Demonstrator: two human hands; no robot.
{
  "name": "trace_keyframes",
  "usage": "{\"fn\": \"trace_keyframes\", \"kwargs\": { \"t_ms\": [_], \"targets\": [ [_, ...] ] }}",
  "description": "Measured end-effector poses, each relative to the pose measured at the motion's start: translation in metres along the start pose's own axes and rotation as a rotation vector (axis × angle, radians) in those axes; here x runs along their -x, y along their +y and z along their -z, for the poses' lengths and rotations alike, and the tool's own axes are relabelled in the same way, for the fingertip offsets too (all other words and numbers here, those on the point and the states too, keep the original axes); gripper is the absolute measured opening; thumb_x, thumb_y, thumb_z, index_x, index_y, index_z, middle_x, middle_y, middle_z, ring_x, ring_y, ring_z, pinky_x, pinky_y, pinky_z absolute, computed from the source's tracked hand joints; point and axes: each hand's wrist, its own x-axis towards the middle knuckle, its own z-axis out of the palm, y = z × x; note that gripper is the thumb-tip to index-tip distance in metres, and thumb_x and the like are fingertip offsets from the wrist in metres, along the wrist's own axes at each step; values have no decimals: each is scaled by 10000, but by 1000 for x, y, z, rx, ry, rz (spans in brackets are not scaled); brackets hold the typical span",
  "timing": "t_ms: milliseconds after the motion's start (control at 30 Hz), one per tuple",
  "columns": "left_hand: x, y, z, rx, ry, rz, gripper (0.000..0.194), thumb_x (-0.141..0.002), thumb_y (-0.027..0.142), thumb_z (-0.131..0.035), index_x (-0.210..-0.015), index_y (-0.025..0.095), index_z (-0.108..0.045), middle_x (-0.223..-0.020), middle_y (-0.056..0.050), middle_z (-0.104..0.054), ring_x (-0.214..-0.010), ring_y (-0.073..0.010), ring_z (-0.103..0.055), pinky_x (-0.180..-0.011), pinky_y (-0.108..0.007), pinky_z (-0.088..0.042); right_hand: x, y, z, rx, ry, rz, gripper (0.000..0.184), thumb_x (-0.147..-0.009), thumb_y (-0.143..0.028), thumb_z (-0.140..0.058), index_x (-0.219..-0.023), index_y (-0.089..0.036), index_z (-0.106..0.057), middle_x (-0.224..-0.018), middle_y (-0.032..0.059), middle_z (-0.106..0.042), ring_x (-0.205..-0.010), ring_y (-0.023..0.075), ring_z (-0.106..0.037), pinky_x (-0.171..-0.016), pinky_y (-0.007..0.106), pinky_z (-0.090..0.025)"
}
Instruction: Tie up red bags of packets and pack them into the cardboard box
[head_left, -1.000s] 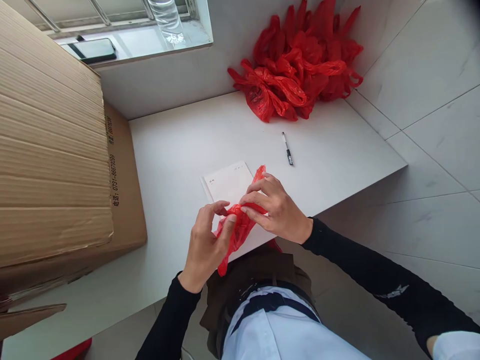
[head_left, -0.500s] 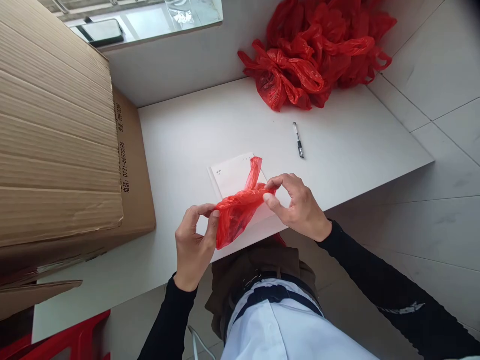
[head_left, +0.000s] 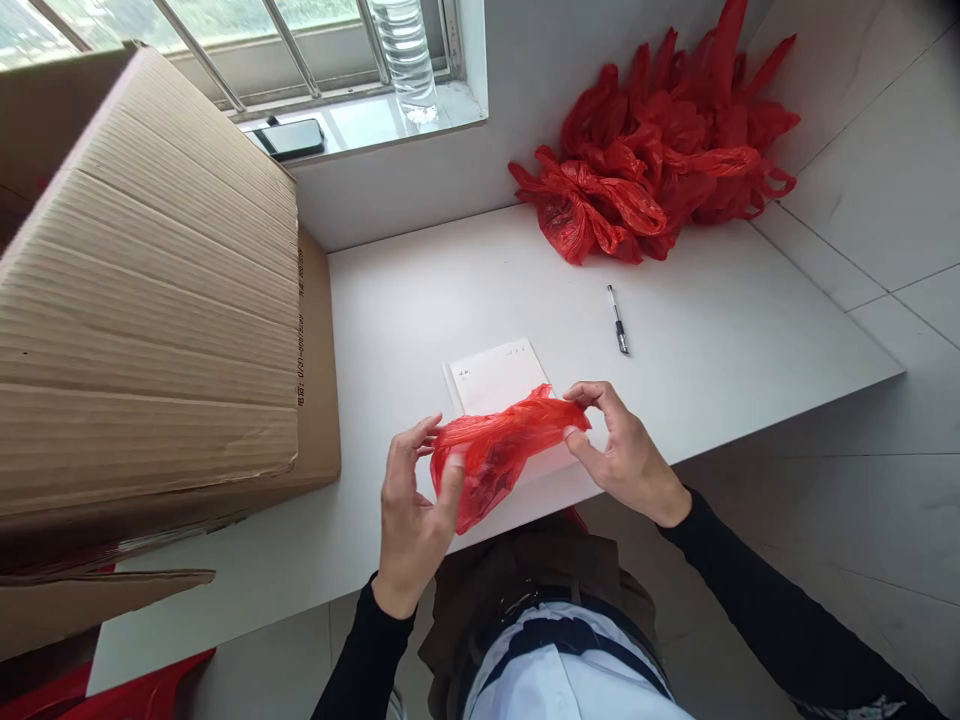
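Note:
A crumpled, thin red plastic bag (head_left: 499, 450) stretches between both hands above the near edge of the white table. My left hand (head_left: 420, 505) curls around the bag's left end, thumb in front and fingers behind. At the other end, my right hand (head_left: 619, 445) pinches the gathered plastic between thumb and fingers. Under and behind the bag lies a white notebook (head_left: 499, 375) with a few handwritten marks near its top. The bag hides the notebook's lower part.
A big cardboard box (head_left: 165, 330) stands on the left of the table (head_left: 405, 300). Several red plastic bags (head_left: 652, 170) are heaped at the back right. A pen (head_left: 618, 322) lies right of the notebook. On the windowsill are a phone (head_left: 296, 138) and a water bottle (head_left: 406, 55).
The view has tilted up, showing more of the window. The bag's upright strip has dropped down, and the left thumb has moved onto the bag's front.

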Motion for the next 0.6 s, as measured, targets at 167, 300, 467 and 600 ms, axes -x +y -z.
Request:
{"fn": "trace_keyframes", "kwargs": {
  "t_ms": [167,300,467,600],
  "targets": [
    [-10,12,-1,18,-6,-88,79,-929,224,-729,-1003,250,-737,-988,-14,-678,-937,-167,-647,-808,-294,-522,-3,-14,-7,-84,-68,13,107,-1010,-357,-605,-1046,-267,-649,-977,4,-690,-905,200,-623,-855,351,-477],
    [-19,9,12,62,188,-67,79,-953,249,-707,-1003,272,-764,-1062,-19,-644,-1009,-173,-630,-874,-317,-510,3,-13,-2,-278,117,-94,131,-1025,-413,-597,-1047,-285,-608,-926,-14,-644,-817,173,-602,-750,304,-486],
    [-14,20,20,84,168,79,218,-990,298,-655,-1183,313,-756,-738,43,-561,-652,-118,-514,-624,-255,-451,19,-15,0,-347,94,-154,176,-1011,-433,-612,-997,-289,-512,-907,-37,-582,-770,153,-563,-685,265,-470],
    [-11,32,14,131,4,153,181,-928,313,-722,-1106,285,-703,-698,67,-599,-618,-120,-543,-596,-242,-455,24,-25,0,-234,-61,-157,321,-999,-510,-617,-835,-247,-534,-755,-46,-517,-666,138,-483,-632,261,-411]
  ]
}}
